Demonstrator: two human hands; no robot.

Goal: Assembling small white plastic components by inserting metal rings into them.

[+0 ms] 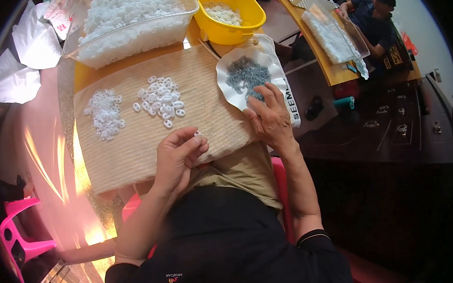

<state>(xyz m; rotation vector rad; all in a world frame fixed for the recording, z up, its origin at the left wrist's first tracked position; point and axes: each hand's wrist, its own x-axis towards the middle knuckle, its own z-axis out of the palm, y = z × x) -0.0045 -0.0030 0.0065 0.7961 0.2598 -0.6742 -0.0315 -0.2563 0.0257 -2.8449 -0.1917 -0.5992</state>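
Note:
My left hand (179,152) is above the near edge of the cloth-covered board, thumb and fingertips pinched on a small white plastic piece (198,134). My right hand (271,113) reaches over the near rim of a white wavy-edged dish (227,92), its fingers bent and apart at a heap of small grey pieces (248,74). Those pieces are too small to tell their kind. On the cloth (134,152) lie a pile of white oval pieces with holes (162,98) and, left of it, a pile of smaller clear-white plastic pieces (105,110).
A clear bin (132,41) full of white pieces stands at the back, beside a yellow tub (233,34) with pale pieces inside. White bags (34,44) lie at far left, above a pink stool (22,237). Another person (374,18) sits at a table at far right.

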